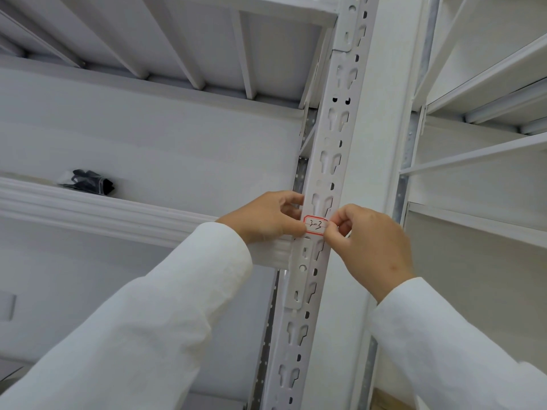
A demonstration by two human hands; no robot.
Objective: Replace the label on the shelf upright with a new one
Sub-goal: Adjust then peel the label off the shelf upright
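A white label (315, 225) with a red border and handwritten "3-3" lies across the front of the white perforated shelf upright (331, 134), just above a beam joint. My left hand (266, 217) pinches the label's left end, its fingers curled around the upright's left edge. My right hand (370, 244) pinches the label's right end between thumb and forefinger. Whether the label is stuck flat to the metal cannot be told. Both arms wear white sleeves.
A white shelf beam (97, 211) runs left from the upright at hand height. On the shelf behind it lies a black bundle in clear plastic (87, 182). An upper shelf's underside (177, 48) hangs overhead. Another white rack (485, 99) stands to the right.
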